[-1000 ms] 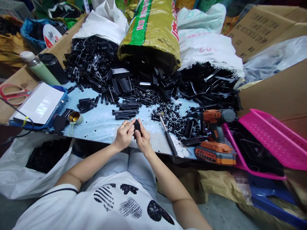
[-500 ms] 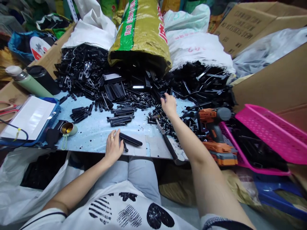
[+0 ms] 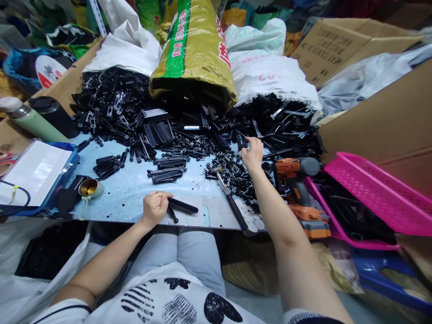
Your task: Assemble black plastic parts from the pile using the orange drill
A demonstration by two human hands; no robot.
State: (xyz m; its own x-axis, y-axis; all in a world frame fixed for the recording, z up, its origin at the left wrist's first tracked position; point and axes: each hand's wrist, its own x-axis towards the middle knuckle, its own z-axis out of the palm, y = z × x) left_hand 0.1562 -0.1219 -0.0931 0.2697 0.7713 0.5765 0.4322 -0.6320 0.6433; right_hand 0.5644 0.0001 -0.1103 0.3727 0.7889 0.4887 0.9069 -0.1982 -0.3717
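Near the front edge of the table, my left hand [image 3: 155, 208] is curled closed over the end of a long black plastic bar [image 3: 184, 205]. A thinner black piece with a round end [image 3: 173, 215] sticks out below that bar. My right hand [image 3: 253, 154] reaches forward to the heap of black parts at the right, its fingers bent together at a dark plastic part [image 3: 240, 140]. Its fingertips are partly hidden. Small screws and pins [image 3: 232, 173] lie scattered just left of my right forearm. A hammer [image 3: 232, 202] rests in front of them.
An orange cordless drill [image 3: 297, 184] stands right of my forearm, before a pink basket [image 3: 340, 216]. Sacks spill black parts at the back, a gold one [image 3: 199, 49] in the middle. Stacked black pieces [image 3: 167, 173], a cup [image 3: 91, 188] and a bottle [image 3: 33, 119] are to the left.
My right hand has moved a little right along the heap. My left hand has gone from flatter fingers to a closed curl at the bar's end. The view has shifted slightly.
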